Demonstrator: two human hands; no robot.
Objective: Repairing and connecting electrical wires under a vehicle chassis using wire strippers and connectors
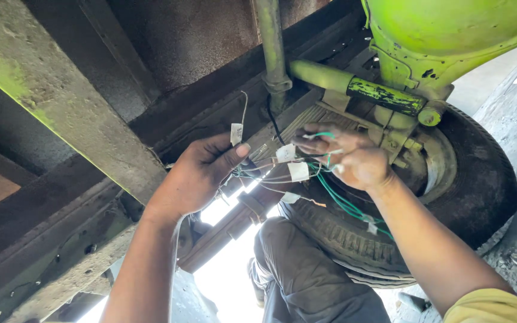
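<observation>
Two bare forearms rise from the bottom edge, nearest the lens; a yellow sleeve [492,308] shows at the right corner, cut off by the frame. Between the arms, a knee in grey trousers [303,272], partly out of frame.

Left hand [201,173]: fingers curled, thumb pressed toward them, closed on a wire with a white paper tag [236,133]. The thin wire above the tag loops up against the dark underside; its far end is hard to trace.

Right hand [348,157]: fingers bunched and pinched on green wires [336,197], back of hand toward the camera, so the fingertips' exact contact is hidden. The green strands trail down past the wrist over the tyre [486,185] and fade out behind the forearm.

Between the hands, a tangle of thin wires with more white tags [297,170]; which wire joins which cannot be told. The bundle hangs just below a rusty frame rail [234,224], whose lower end is lost in glare.

Above: a dirty chassis beam [67,107] with green paint traces, a vertical pipe [273,54], a lime-green body panel [450,30] cut off at the top right. The wheel hub is partly screened by the right hand and a bracket [384,96]. The bright gap below is overexposed; nothing is readable there.
</observation>
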